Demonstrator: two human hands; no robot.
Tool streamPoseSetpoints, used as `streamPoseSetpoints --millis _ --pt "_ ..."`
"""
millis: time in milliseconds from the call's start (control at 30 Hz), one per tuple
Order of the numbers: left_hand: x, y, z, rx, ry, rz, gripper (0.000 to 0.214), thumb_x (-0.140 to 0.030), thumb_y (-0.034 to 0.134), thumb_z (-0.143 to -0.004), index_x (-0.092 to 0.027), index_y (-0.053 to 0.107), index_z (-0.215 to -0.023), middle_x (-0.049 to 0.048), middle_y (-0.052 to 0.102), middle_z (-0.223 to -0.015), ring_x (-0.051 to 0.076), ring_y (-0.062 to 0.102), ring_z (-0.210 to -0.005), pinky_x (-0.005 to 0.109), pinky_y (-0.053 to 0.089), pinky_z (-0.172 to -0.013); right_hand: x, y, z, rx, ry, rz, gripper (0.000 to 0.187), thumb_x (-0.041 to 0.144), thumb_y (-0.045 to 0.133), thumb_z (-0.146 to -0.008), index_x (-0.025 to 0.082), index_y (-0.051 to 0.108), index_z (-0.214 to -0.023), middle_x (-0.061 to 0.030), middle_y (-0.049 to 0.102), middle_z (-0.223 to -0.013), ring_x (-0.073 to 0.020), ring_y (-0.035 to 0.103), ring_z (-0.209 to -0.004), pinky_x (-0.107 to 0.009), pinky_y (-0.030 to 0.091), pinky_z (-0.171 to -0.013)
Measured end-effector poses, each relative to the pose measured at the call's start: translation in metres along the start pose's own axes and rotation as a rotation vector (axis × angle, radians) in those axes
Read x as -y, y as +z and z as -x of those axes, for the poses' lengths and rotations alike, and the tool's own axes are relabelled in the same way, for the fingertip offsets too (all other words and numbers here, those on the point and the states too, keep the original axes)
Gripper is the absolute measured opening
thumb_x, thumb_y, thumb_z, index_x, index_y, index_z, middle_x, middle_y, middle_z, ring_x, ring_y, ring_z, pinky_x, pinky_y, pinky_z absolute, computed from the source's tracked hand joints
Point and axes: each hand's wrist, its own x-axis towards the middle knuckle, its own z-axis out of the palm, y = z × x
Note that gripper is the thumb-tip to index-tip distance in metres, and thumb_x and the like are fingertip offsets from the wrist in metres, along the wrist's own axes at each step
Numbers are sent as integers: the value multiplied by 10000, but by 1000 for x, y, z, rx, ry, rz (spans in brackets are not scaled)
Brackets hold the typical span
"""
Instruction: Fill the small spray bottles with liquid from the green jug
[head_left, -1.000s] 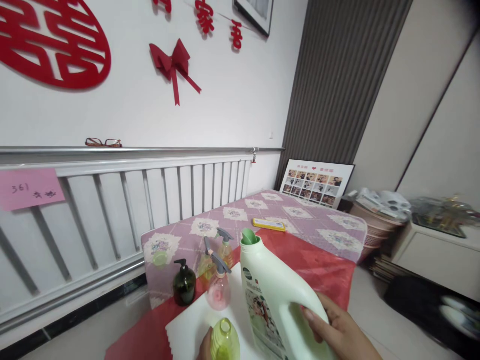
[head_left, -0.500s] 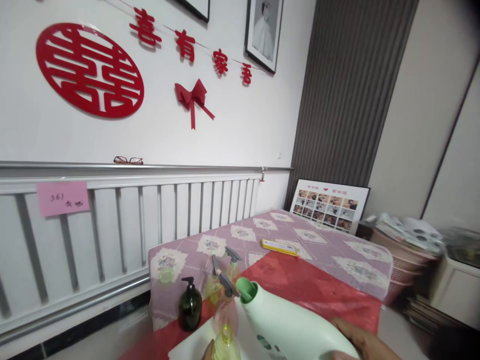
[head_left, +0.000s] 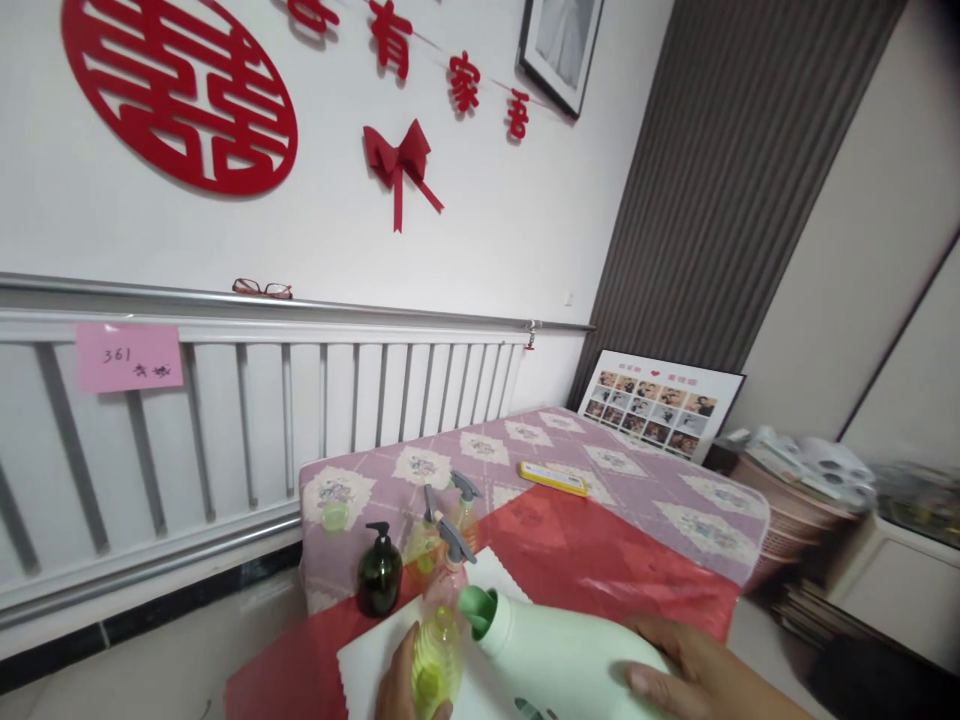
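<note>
Pale-green detergent jug (head_left: 570,660) is tipped almost flat, green spout (head_left: 478,608) pointing left at the mouth of a small yellow-green bottle (head_left: 436,650). Spout sits just beside the bottle's neck, near touching; can't tell if it's actually over the opening.

Right hand (head_left: 690,670) is wrapped around the jug's handle end, fingers closed on it. Left hand (head_left: 401,680) grips the small bottle from the near-left side and keeps it upright on the white mat (head_left: 360,660).

Progress, as a judgement: pour looks set up and at or near its start. No stream visible between spout and bottle, and the bottle's fill level is too blurred to read. So alignment done, transfer itself mostly or wholly left. Jug has no cap on.

Around it on the red cloth (head_left: 600,560):
- pink spray bottle (head_left: 450,570) with grey trigger, just behind the yellow-green one
- two more spray bottles (head_left: 442,525) further back
- dark green pump bottle (head_left: 379,575) to the far left of the mat
- yellow flat box (head_left: 555,478) well apart, far side, on the patterned purple cover (head_left: 675,510)

Radiator (head_left: 225,420) runs along the far-left wall with a pink note (head_left: 129,357) stuck on it.
</note>
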Motion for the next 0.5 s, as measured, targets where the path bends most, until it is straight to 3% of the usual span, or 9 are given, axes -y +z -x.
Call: streamPoseSetpoints --millis 233,333,500 --pt "-4 -3 7 11 -16 6 911 -173 576 -576 -93 303 -1441 169 461 -1503 256 468 -1362 331 367 -1139 8 1 -10 50 21 42 481 628 532 -833 199 701 -968 -92 777 -989 -316 711 -899 -333 559 -735" --pt "-6 -4 9 -13 -25 16 878 -186 573 -592 -78 319 -1426 184 472 -1491 264 484 -1347 337 369 -1137 8 1 -14 48 14 52 500 642 528 -821 203 710 -976 -91 782 -988 -326 714 -895 -340 559 -731" --pt "-13 -10 12 61 -83 29 873 -229 571 -601 -49 323 -1418 196 437 -1511 271 446 -1376 352 352 -1154 12 1 -21 58 16 76 499 647 539 -807 204 712 -960 -93 785 -979 -330 717 -887 -354 560 -736"
